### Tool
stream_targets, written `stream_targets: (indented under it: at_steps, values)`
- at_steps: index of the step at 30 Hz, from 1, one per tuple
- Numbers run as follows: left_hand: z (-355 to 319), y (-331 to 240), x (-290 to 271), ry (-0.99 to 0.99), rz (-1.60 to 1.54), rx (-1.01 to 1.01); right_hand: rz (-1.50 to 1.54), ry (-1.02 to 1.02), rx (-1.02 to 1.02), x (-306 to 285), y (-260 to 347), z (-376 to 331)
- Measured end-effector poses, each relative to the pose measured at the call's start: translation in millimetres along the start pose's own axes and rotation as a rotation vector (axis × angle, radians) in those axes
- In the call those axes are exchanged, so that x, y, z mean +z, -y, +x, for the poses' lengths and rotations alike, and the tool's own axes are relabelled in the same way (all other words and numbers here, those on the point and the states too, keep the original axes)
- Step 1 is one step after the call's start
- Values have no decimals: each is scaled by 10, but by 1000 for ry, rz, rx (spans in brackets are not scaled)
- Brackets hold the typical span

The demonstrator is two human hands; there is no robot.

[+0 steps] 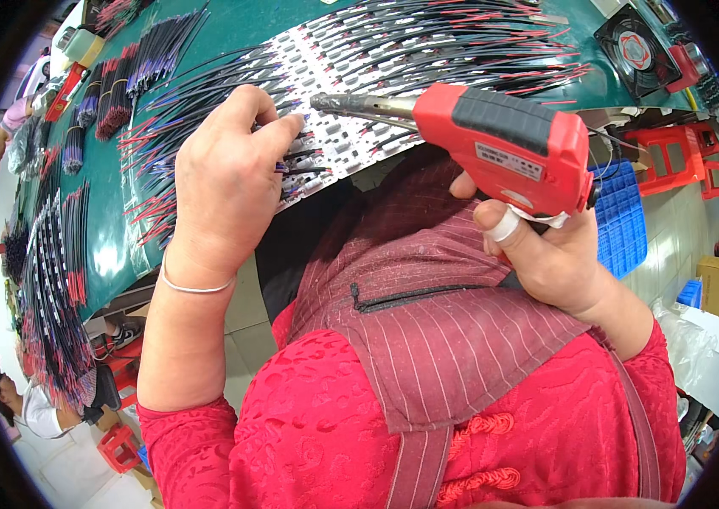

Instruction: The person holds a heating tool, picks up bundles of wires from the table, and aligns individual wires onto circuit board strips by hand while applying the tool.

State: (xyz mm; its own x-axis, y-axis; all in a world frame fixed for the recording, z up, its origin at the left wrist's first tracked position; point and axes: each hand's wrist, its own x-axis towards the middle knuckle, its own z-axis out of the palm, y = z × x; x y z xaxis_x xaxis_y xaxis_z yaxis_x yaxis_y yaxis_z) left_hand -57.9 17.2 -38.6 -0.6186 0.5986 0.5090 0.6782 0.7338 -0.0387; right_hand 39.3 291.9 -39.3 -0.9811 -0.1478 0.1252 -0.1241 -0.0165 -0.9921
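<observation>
A red and black soldering gun (504, 140) is gripped in my right hand (550, 254), which has a white band round its thumb. The gun's long metal tip points left, with its dark end just above a white fixture board (313, 72). Rows of thin black wires (495, 47) with red and blue ends lie across this board. My left hand (232, 165) is at the board's near left part, thumb and forefinger pinched on a wire close to the gun's tip. The hand covers most of that wire, and the contact between tip and wire cannot be made out.
The green table (109, 242) carries wire bundles (117, 89) at the left and a long heap of wires (54, 314) along its edge. A black fan (634, 51) stands at the far right. Below are a blue crate (620, 220) and red stools (669, 157). A co-worker (37, 411) sits at left.
</observation>
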Motion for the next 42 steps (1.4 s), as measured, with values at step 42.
stream_targets:
  at_steps: [42]
  values:
    - [2,53,32,-43,-26,55,-11,16,14,45,-50,2]
